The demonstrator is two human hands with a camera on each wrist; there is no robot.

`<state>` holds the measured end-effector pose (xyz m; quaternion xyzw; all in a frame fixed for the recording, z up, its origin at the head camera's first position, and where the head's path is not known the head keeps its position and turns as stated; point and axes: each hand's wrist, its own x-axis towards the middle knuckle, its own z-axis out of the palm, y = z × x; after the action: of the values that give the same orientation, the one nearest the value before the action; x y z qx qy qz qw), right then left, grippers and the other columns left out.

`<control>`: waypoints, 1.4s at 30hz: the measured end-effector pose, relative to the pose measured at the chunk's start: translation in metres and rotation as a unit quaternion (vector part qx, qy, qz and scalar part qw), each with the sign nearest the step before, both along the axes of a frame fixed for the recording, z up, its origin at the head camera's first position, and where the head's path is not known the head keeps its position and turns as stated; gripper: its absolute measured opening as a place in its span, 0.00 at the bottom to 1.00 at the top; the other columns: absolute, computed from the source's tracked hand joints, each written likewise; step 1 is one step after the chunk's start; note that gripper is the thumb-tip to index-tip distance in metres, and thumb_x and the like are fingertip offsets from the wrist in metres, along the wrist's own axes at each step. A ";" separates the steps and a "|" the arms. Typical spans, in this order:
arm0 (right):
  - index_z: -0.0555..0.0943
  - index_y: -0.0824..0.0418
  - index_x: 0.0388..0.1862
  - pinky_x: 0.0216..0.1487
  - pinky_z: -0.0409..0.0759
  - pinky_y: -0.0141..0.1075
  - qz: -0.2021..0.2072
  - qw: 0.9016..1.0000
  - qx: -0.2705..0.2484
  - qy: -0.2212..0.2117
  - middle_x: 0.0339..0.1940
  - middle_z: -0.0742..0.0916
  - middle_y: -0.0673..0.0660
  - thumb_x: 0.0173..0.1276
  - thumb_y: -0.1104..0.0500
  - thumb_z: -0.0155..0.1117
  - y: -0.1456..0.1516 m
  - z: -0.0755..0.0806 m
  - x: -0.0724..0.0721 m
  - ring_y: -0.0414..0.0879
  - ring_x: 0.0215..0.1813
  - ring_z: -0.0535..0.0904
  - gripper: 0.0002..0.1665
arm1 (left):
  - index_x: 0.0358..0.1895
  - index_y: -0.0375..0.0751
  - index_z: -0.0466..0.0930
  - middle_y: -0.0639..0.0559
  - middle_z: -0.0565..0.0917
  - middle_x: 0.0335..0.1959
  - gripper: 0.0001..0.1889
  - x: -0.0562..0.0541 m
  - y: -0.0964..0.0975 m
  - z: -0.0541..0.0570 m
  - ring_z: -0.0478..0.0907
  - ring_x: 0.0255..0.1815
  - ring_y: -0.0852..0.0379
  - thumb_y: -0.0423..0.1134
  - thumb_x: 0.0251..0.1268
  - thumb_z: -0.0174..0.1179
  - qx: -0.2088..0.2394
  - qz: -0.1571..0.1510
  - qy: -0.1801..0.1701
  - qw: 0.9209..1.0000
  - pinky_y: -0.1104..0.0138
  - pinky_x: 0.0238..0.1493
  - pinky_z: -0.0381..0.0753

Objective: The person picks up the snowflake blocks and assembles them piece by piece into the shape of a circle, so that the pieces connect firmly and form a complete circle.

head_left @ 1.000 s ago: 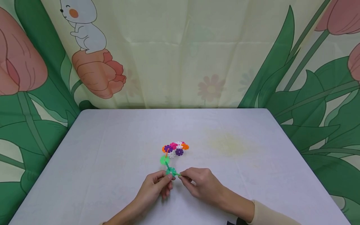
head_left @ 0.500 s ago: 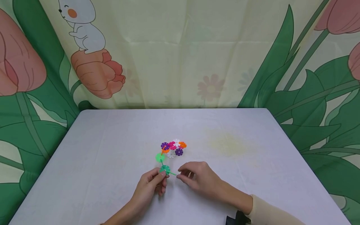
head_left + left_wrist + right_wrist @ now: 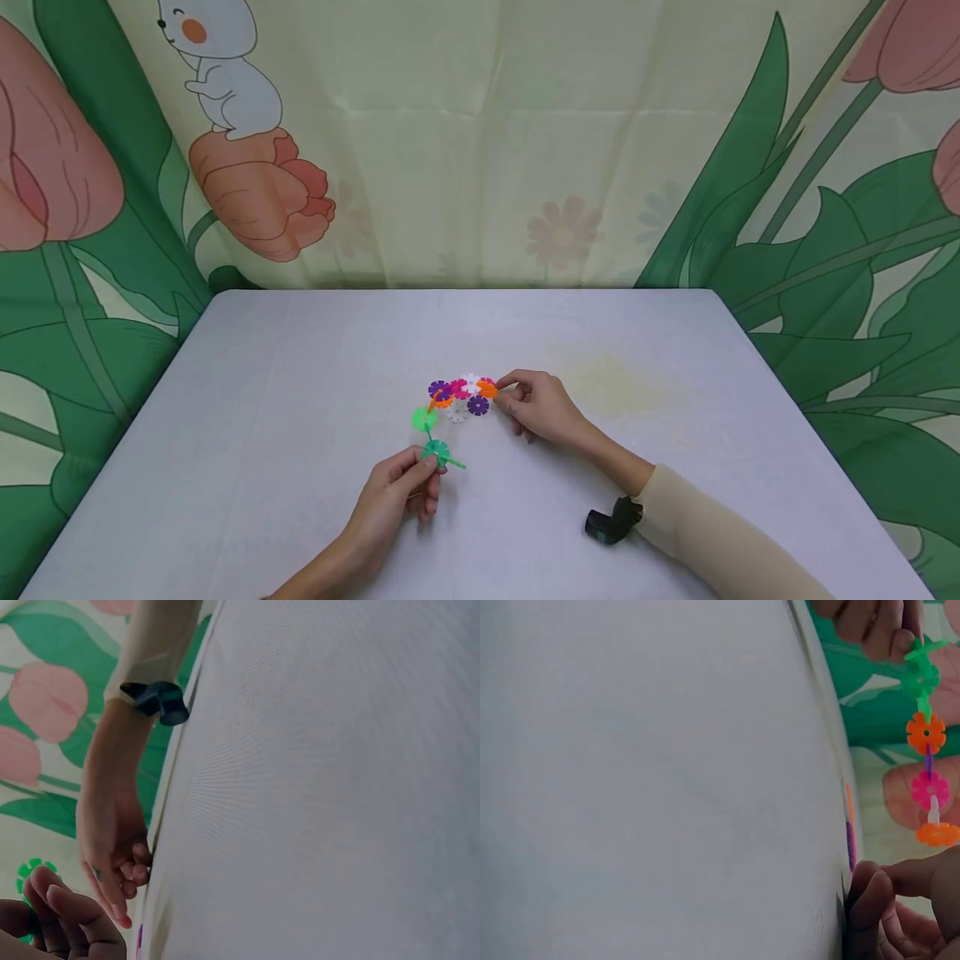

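In the head view, my left hand pinches a green notched plastic disc between thumb and fingers. From it extends a chain of interlocking discs: a light green one, then orange, purple, pink, white and orange ones, linked edge to edge. A thin green disc sticks out edge-on at the held end. My right hand reaches low over the table, its fingertips right at the chain's far end and the loose pieces. A purple disc and a white disc lie on the table there.
A white cloth covers the table. A patterned curtain with tulips and a white animal hangs behind it. A black wrist-worn device juts from the right sleeve.
My right hand has left the green disc at the held end and moved forward to the far discs. My left hand has shifted slightly left, with the chain still in its grip.
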<state>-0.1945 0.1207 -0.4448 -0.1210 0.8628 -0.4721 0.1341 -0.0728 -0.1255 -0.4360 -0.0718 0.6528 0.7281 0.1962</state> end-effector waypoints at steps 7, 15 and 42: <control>0.86 0.53 0.60 0.16 0.74 0.33 -0.002 0.999 0.028 -0.031 0.16 0.83 0.54 0.74 0.63 0.65 -0.005 -0.003 -0.024 0.45 0.12 0.76 0.18 | 0.45 0.31 0.77 0.54 0.79 0.28 0.16 -0.002 -0.002 0.000 0.76 0.26 0.58 0.45 0.82 0.56 0.004 -0.005 -0.005 1.000 0.69 0.32 0.78; 0.86 0.50 0.64 0.15 0.73 0.32 0.027 0.997 0.065 -0.044 0.15 0.81 0.54 0.74 0.61 0.68 -0.003 0.000 -0.036 0.43 0.12 0.76 0.21 | 0.44 0.32 0.77 0.55 0.78 0.28 0.16 -0.004 -0.003 0.001 0.75 0.27 0.58 0.45 0.82 0.56 0.009 -0.009 -0.009 1.000 0.69 0.33 0.78; 0.88 0.56 0.35 0.22 0.68 0.33 -0.052 0.996 0.068 -0.006 0.13 0.81 0.52 0.62 0.53 0.83 0.003 0.004 -0.022 0.44 0.14 0.76 0.11 | 0.44 0.32 0.77 0.55 0.78 0.28 0.16 -0.003 -0.004 0.003 0.75 0.27 0.58 0.45 0.82 0.56 0.010 -0.009 -0.010 1.000 0.69 0.33 0.77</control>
<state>-0.2168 0.1236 -0.4411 -0.0636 0.8971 -0.4198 0.1222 -0.0762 -0.1299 -0.4334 -0.0708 0.6440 0.7323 0.2099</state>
